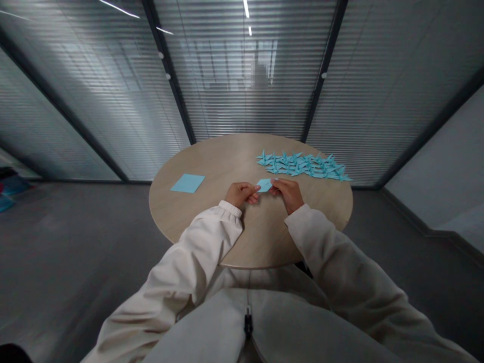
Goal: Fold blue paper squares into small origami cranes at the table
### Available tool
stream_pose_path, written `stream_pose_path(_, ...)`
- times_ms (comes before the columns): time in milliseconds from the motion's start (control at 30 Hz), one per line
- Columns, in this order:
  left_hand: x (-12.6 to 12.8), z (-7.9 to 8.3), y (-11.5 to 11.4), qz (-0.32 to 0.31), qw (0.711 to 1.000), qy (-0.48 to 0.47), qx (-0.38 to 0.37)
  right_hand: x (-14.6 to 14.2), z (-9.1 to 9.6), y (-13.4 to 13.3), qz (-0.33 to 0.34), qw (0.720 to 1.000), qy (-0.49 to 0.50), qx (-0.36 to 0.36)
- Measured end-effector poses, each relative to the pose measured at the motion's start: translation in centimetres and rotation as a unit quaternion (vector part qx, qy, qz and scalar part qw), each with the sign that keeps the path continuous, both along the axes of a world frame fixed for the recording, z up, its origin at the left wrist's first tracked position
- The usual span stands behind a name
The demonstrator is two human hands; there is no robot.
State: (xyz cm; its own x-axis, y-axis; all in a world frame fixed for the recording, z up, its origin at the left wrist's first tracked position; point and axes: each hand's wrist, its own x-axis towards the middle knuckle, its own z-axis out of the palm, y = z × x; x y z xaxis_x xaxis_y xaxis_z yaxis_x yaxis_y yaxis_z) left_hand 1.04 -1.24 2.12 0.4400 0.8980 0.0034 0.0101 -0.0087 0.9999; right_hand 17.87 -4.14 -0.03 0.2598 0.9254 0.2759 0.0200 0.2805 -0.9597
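A small light-blue piece of paper (264,185) is held just above the round wooden table (212,222), near its middle. My left hand (240,194) pinches the paper's left edge with closed fingers. My right hand (288,192) grips its right edge, fingers curled. Both arms wear cream sleeves. The paper looks partly folded; its exact shape is too small to make out.
A stack of flat light-blue paper squares (187,183) lies on the table's left side. Several folded blue paper cranes (302,165) lie in rows at the far right. Glass walls with blinds (245,75) stand behind the table; grey floor surrounds it.
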Motion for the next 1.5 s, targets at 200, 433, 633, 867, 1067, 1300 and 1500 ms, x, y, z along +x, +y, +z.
stream_pose_path(200,-0.2,-0.1,0.4,0.027,0.999,0.011,0.040,0.0,0.3,-0.2,-0.002,0.999,0.043,-0.017)
stream_pose_path(433,-0.8,-0.1,0.9,0.154,0.981,0.022,0.120,-0.4,0.4,-0.2,0.033,0.998,0.039,-0.043)
stream_pose_path(633,-0.5,-0.4,0.9,0.133,0.985,-0.041,0.103,-0.6,0.3,-0.3,0.040,0.998,0.030,-0.026)
stream_pose_path(867,-0.1,-0.5,0.6,0.068,0.993,-0.095,-0.014,-0.4,0.1,-0.2,0.025,0.999,-0.006,-0.024)
stream_pose_path(1067,-0.2,0.1,0.4,0.088,0.991,-0.080,-0.059,-0.8,0.7,-1.1,-0.077,0.968,-0.207,0.118)
stream_pose_path(1300,-0.2,-0.2,0.5,0.067,0.992,-0.071,-0.085,-1.3,0.6,-1.3,-0.039,0.913,-0.344,0.214)
stream_pose_path(1500,-0.2,-0.3,0.5,0.060,0.993,-0.062,-0.083,-1.3,0.1,-1.0,-0.047,0.907,-0.359,0.213)
